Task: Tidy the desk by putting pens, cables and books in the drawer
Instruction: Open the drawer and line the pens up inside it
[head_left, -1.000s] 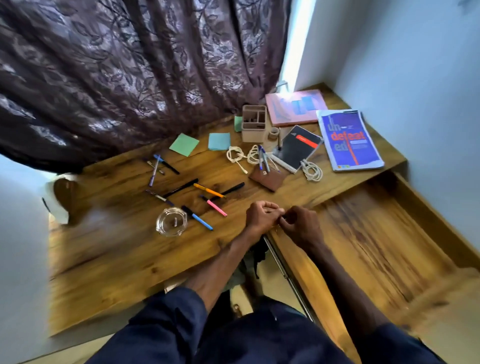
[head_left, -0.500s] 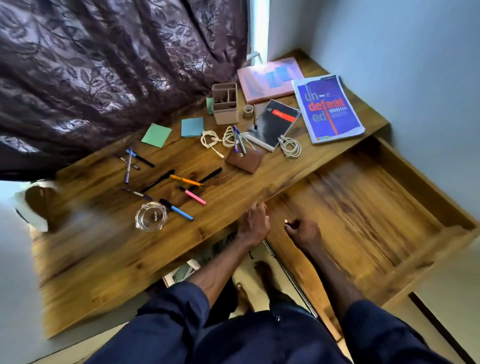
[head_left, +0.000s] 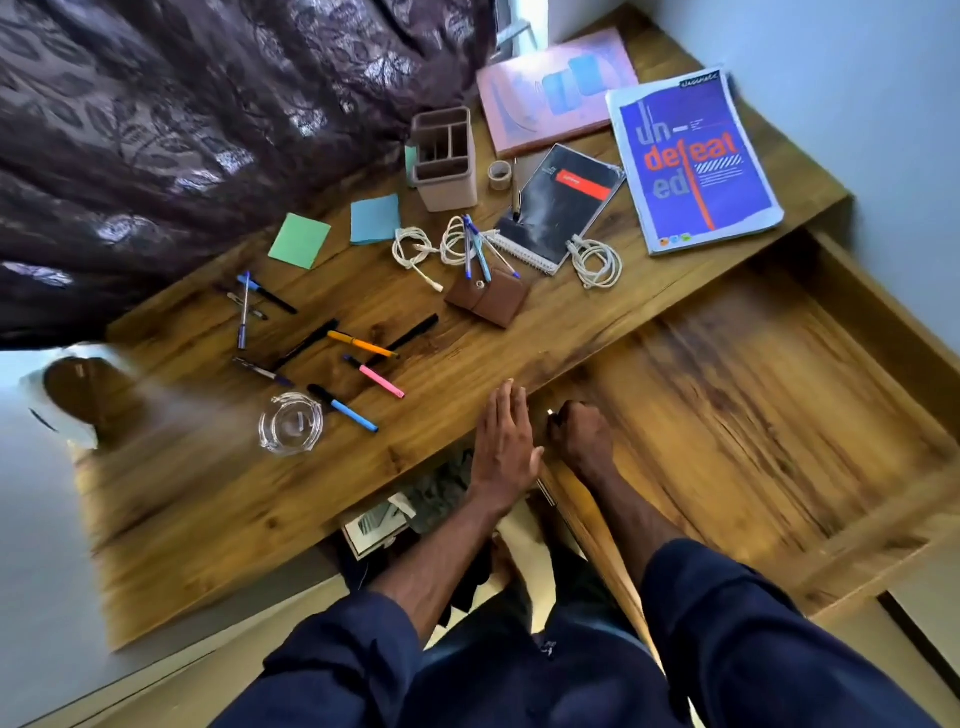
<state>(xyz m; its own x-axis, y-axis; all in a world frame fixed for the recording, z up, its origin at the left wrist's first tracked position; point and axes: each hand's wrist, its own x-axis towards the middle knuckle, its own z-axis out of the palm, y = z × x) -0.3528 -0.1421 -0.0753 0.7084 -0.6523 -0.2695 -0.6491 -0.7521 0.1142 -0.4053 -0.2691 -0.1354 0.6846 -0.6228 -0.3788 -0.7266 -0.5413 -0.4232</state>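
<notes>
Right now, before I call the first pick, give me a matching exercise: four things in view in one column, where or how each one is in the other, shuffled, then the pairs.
Things
1. left hand
2. right hand
3. drawer
4. blue book

States
A. pulled out, bare wooden bottom showing
B. flat, fingers straight, over the front edge of the desk
C. lying on the desk's far right end, beyond the drawer
D. curled round a small light-tipped object at the drawer's left wall

Pairs: 1-B, 2-D, 3-A, 4-C
</notes>
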